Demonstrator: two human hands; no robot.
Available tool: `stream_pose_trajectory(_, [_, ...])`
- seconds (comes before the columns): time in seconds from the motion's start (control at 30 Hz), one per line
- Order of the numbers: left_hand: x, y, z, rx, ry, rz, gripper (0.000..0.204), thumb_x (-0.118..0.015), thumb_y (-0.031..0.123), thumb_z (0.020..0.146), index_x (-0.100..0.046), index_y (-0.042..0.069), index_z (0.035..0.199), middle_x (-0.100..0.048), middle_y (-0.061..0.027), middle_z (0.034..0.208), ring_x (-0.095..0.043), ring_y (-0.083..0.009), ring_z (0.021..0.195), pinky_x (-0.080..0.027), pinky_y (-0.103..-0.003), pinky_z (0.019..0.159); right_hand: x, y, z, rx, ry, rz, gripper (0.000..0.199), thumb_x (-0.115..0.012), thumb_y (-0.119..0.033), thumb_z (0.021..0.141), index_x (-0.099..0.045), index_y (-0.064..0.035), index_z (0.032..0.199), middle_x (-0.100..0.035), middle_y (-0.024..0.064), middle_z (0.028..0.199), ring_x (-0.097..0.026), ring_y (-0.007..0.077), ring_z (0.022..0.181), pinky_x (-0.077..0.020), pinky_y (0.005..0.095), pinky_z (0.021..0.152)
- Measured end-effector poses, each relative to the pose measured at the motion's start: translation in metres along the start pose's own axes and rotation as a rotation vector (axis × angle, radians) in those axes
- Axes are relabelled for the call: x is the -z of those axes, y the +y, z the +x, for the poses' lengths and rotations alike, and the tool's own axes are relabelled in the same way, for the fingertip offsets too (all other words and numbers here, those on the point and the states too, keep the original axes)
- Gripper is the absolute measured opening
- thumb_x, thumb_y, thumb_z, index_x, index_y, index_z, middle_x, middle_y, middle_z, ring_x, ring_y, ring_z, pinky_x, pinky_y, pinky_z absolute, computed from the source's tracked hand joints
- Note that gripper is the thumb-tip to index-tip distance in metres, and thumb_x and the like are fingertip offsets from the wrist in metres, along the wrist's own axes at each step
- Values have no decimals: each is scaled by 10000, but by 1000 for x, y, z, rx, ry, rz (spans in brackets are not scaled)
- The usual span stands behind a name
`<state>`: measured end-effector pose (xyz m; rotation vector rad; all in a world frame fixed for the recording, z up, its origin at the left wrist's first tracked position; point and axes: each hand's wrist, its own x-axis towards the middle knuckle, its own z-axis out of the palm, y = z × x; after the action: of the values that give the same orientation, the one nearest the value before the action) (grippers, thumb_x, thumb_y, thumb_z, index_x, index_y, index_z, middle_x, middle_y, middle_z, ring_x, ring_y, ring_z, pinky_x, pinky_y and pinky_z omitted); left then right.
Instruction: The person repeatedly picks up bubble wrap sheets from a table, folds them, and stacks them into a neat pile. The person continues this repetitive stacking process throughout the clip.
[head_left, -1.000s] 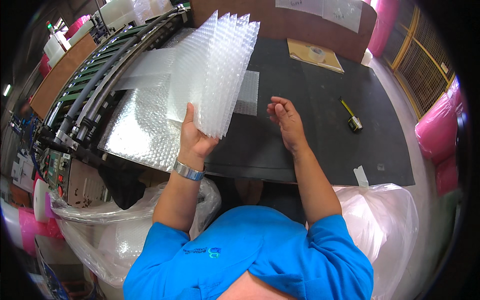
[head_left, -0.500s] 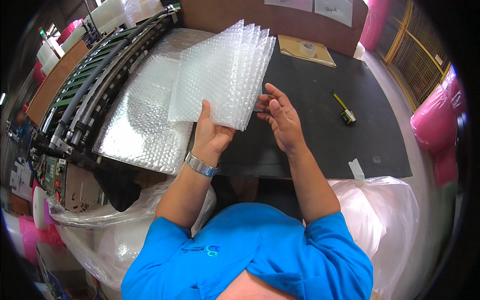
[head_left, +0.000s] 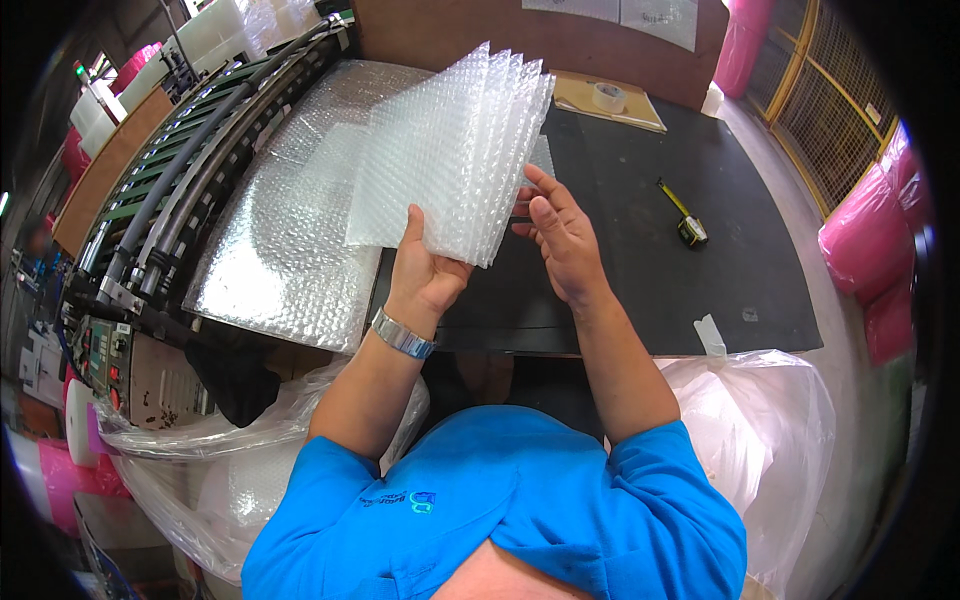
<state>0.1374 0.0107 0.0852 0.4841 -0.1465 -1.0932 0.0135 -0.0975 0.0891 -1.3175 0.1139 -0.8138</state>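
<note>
My left hand [head_left: 430,270] grips a fanned stack of clear bubble-wrap bags [head_left: 430,150] by the lower edge, thumb in front and fingers behind. The stack is tilted up above the table, its several edges spread toward the right. Beside that right edge is my right hand [head_left: 562,235], thumb and fingers apart, fingertips close to the bags. Whether they touch cannot be made out. A small strip of bubble wrap [head_left: 543,155] shows behind the stack.
A silvery bubble-wrap sheet [head_left: 290,265] lies left on the black table [head_left: 650,290], beside a roller machine [head_left: 170,190]. Right of my hands is a yellow tape measure [head_left: 690,230]. Farther back, a tape roll [head_left: 608,97] sits on brown cardboard [head_left: 570,92]. Clear plastic [head_left: 770,430] hangs at the front right.
The bag stack has shifted slightly right, and more of the strip behind it shows. My right hand stays beside the edge, almost unmoved.
</note>
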Motion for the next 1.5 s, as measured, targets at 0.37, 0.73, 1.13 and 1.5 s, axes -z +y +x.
stream_pose_trajectory(0.37, [7, -2, 2, 1, -20, -24, 544, -307, 454, 898, -344, 43, 1253, -455, -128, 1230, -459, -254, 1119, -392, -400, 935, -3, -1, 10, 134, 81, -328, 491, -567, -277, 836, -425, -28, 1234, -467, 121, 1090, -483, 166, 948, -405, 281, 833])
stream_pose_trajectory(0.73, [11, -19, -1, -243, 1, 139, 547, -366, 431, 894, -316, 29, 1262, -416, -117, 1261, -431, -249, 1143, -379, -393, 944, -5, -3, 11, -73, 117, -287, 574, -600, -320, 809, -407, 30, 1220, -495, 107, 1066, -476, 157, 942, -395, 267, 820])
stream_pose_trajectory(1.13, [9, -24, -13, -636, -230, 304, 969, -286, 785, 677, -189, 94, 1350, -237, -88, 1381, -220, -260, 1261, -227, -432, 1017, 6, 8, -8, -112, -113, 711, 443, -581, -234, 779, -470, 3, 1136, -539, 137, 1098, -523, 249, 1015, -409, 391, 889])
stream_pose_trajectory(1.5, [123, 2, 28, -518, -376, 1438, 504, -417, 320, 868, -326, 45, 1280, -404, -130, 1260, -407, -262, 1134, -349, -403, 945, 144, 40, -117, -66, -140, 693, 262, -508, -186, 814, -556, 1, 991, -602, 110, 836, -605, 195, 729, -506, 301, 622])
